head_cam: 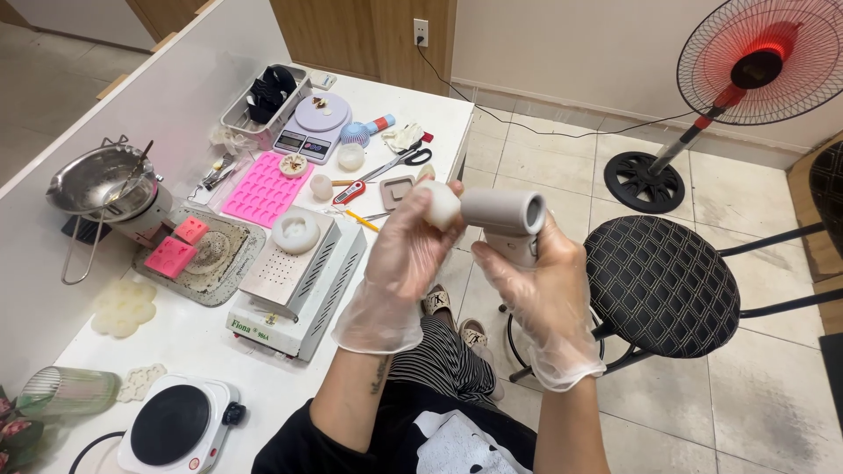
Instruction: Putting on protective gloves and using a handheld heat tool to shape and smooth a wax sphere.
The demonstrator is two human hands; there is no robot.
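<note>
Both hands raised off the table (439, 114) edge, open floor beyond the fingers. Left hand (411, 246), gloved, fingers curled on a white lump (439, 204). Right hand (527, 290) grips a grey blower (505, 215), nozzle just beside the lump.

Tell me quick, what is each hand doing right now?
Left hand: closed around a small white lump.
Right hand: closed around the handle of a grey blower aimed at the lump.

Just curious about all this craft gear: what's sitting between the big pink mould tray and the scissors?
In the head view, a small whitish egg-shaped piece lies between the pink mould tray and the scissors, with a red-handled thermometer beside it.
</note>
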